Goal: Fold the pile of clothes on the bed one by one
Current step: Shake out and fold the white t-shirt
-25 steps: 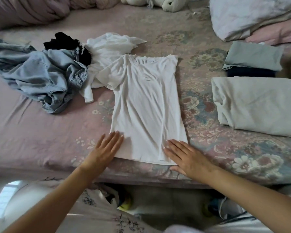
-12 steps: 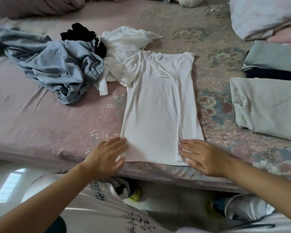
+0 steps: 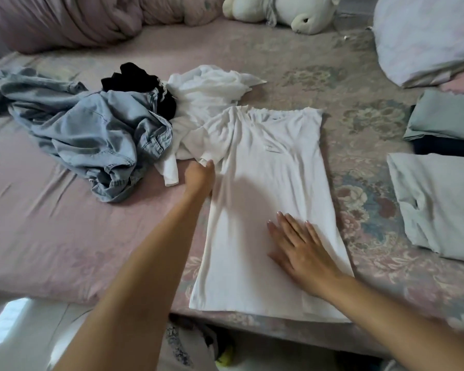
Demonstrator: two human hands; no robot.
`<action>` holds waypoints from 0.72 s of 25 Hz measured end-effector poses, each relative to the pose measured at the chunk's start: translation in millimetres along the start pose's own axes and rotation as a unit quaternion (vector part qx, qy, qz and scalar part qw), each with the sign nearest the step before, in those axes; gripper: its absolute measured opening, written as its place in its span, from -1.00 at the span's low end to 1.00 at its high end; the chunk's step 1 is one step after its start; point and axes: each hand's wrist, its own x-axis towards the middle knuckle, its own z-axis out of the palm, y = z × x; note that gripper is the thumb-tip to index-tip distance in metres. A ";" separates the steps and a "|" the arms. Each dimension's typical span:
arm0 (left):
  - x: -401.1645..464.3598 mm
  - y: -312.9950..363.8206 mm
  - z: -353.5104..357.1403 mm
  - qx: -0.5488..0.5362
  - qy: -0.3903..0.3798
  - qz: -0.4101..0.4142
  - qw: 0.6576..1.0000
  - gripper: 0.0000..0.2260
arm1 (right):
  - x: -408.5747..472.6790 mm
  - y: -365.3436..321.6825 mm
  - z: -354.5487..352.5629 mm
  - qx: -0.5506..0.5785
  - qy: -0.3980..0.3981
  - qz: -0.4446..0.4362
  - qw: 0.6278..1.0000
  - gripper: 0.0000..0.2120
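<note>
A white T-shirt (image 3: 273, 183) lies flat on the bed (image 3: 51, 236), right side folded in, hem at the near edge. My left hand (image 3: 200, 176) reaches up to its loose left sleeve and pinches the sleeve's edge. My right hand (image 3: 300, 245) rests flat, fingers straight, on the lower part of the shirt. Behind the sleeve lies the unfolded pile: a crumpled white garment (image 3: 212, 87), a black garment (image 3: 140, 76) and a light blue denim piece (image 3: 91, 129).
Folded pale green pieces (image 3: 439, 202) and a grey-green one over something dark (image 3: 445, 116) sit at the right. Pillows (image 3: 423, 41) are at the far right, a plush toy (image 3: 287, 9) and a rolled pink quilt (image 3: 65, 20) at the back. The floor lies beyond the near bed edge.
My left hand left the hem's left corner and moved up to the left sleeve. My right hand slid from the hem's right corner up onto the shirt's body.
</note>
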 end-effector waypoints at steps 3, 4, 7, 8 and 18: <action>39.9 17.9 10.1 -0.168 0.049 -0.123 0.977 -0.61 | 24.9 -3.1 9.1 0.031 0.010 0.034 0.999 -0.45; 50.7 22.8 12.3 -0.231 0.046 -0.154 0.960 -0.59 | 27.3 -2.8 13.0 0.042 0.024 0.039 0.998 -0.46; 77.7 45.9 16.0 -0.229 0.034 -0.222 0.947 -0.60 | 25.0 -3.2 18.6 0.082 0.064 0.021 0.994 -0.51; 78.4 50.4 19.2 -0.107 0.028 -0.215 0.970 -0.63 | 24.6 -3.9 18.1 0.100 0.063 0.016 0.993 -0.52; 58.4 164.8 132.9 0.011 -0.138 0.115 0.984 -0.82 | 42.6 33.1 -29.7 0.511 -0.001 0.261 0.819 -0.63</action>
